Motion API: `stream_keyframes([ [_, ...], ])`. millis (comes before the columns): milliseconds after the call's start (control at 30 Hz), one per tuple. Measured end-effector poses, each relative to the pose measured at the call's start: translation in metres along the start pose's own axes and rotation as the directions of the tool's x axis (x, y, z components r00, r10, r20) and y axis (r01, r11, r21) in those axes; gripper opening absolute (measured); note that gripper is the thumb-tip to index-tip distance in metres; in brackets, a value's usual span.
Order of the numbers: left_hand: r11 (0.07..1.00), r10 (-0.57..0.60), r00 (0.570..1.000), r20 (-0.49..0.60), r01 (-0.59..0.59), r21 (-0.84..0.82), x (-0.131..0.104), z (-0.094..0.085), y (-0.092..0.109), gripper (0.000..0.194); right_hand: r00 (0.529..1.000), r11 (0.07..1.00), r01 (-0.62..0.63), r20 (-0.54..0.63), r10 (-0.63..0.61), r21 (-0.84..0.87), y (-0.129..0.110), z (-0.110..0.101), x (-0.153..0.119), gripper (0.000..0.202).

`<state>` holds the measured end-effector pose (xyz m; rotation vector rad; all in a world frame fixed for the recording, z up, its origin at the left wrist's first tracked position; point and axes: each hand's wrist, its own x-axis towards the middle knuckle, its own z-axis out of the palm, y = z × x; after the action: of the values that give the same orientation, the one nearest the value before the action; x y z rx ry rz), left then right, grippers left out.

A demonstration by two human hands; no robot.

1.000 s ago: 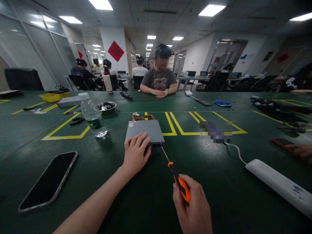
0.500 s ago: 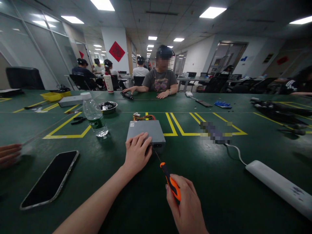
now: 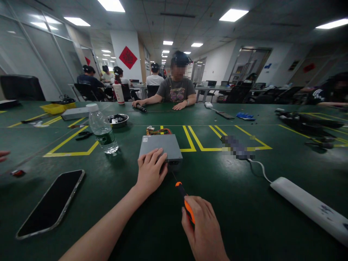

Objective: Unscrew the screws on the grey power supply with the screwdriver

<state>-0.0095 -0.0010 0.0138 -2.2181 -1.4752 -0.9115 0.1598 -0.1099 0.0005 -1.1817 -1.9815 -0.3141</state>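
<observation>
A grey metal computer power supply sits flat on the green table, with a bundle of coloured wires behind it. My left hand grips its front left part, fingers over the top and the thumb at the front face. In my right hand is a screwdriver with an orange and black handle. Its thin shaft points up at the lower front face, below the socket. Whether the tip touches a screw I cannot tell.
Left of the power supply stand a water bottle and a metal bowl. A phone lies near left, beside a small red object and another person's fingertips. A white power strip lies right. A person sits opposite.
My right hand sits a little farther up the screwdriver handle. At the far left, the other person's hand has drawn back, and a small red object now shows there.
</observation>
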Motion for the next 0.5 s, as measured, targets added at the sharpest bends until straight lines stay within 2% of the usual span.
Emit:
stream_keyframes([
  [500, 1.000, 0.006, 1.000, 0.003, -0.006, 0.007, 0.0000, 0.0012, -0.0016, 0.027, 0.997, 0.996, -0.079, -0.007, 0.079, 0.048, 0.0002, 0.0003, 0.0000, 0.022],
])
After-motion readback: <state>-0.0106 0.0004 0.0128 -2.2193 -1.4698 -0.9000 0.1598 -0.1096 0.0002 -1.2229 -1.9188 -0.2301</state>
